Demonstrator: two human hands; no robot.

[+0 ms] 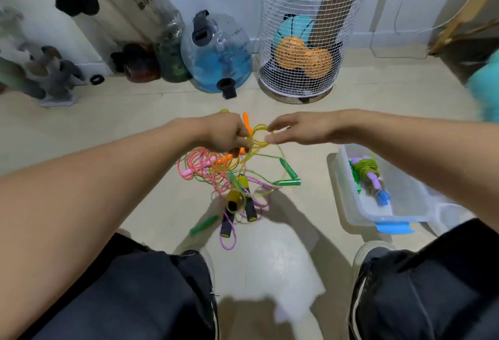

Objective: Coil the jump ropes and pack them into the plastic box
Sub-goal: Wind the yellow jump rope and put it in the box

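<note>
A tangle of jump ropes point(216, 175) lies on the floor between my knees: pink, yellow-green and purple cords, green handles point(287, 173) and black-and-yellow handles point(249, 206). My left hand point(224, 134) is closed on yellow-green cord loops point(259, 134) with orange handles point(247, 123) beside its fingers. My right hand point(294, 129) hovers just right of those loops, fingers spread, fingertips at the cord. The clear plastic box point(351, 199) with a blue latch stands on the right, holding one coiled rope point(367, 175) with purple and blue handles.
A white wire basket point(310, 42) with orange and teal items stands behind the ropes. A blue water jug point(216, 53), bottles and dark weights line the wall at the left. My knees in dark trousers frame the bottom edge.
</note>
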